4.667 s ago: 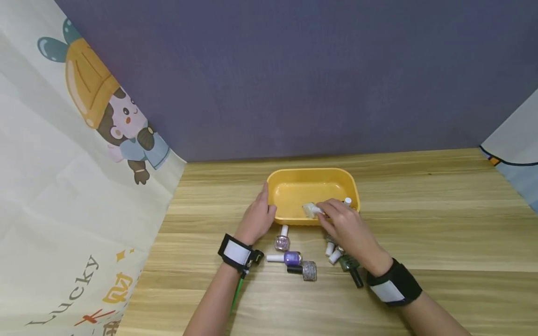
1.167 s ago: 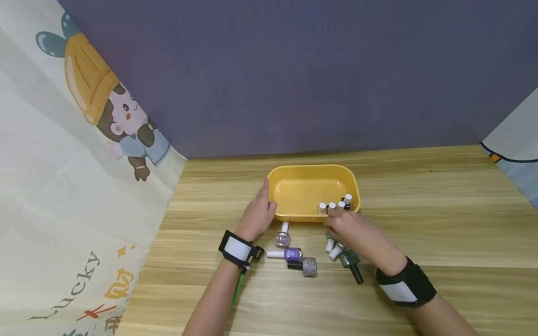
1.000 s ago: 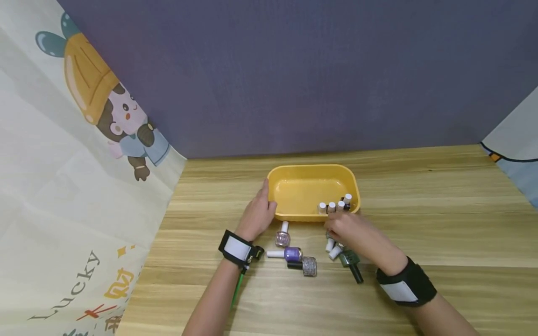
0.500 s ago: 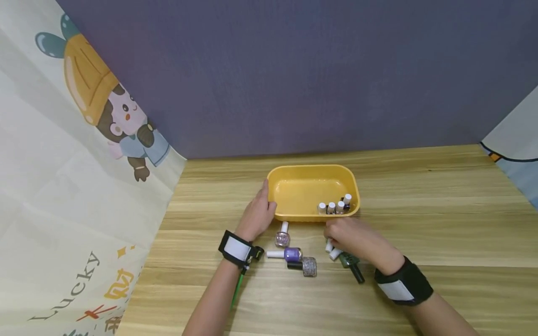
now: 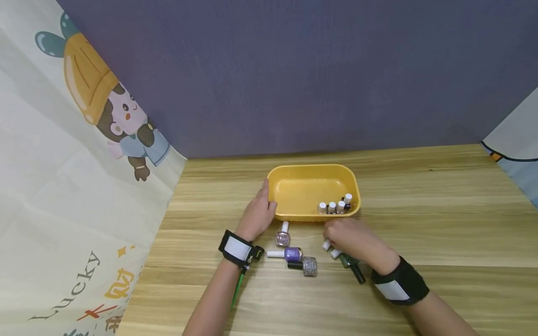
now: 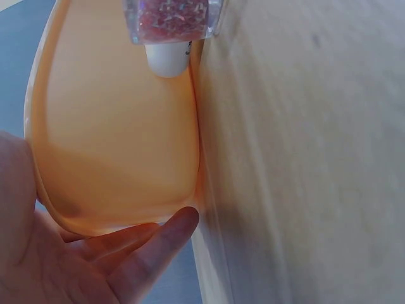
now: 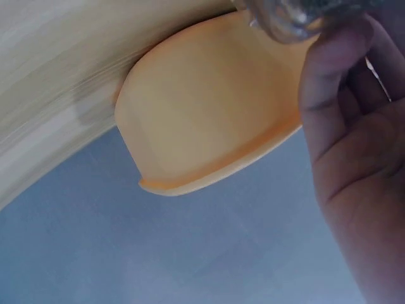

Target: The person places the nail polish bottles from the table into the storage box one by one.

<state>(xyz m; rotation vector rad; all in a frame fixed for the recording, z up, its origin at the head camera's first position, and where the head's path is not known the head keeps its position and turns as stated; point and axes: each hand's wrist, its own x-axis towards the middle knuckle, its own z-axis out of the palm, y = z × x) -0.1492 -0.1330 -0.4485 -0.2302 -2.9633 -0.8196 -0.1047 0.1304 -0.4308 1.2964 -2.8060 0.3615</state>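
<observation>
From here I see the tray (image 5: pixel 311 171) at the centre of the frame, with the left hand (image 5: pixel 257 214) clamped on its left end, thumb over the rim, as it was a few seconds ago. The right hand (image 5: pixel 355 239) has changed: earlier it was over the tray with a pale bottle, and now it is outside, just below the near rim, fingers curled on a white-capped bottle (image 5: pixel 326 244) that it mostly hides. Four bottles (image 5: pixel 332 206) now show, caps up, in the tray's lower right. Below the right hand lies a green bottle (image 5: pixel 358 273). Left of that, the pink bottle (image 5: pixel 283 239), purple bottle (image 5: pixel 293 254) and glitter bottle (image 5: pixel 310 267) lie unmoved on the surface (image 5: pixel 441 210).
</observation>
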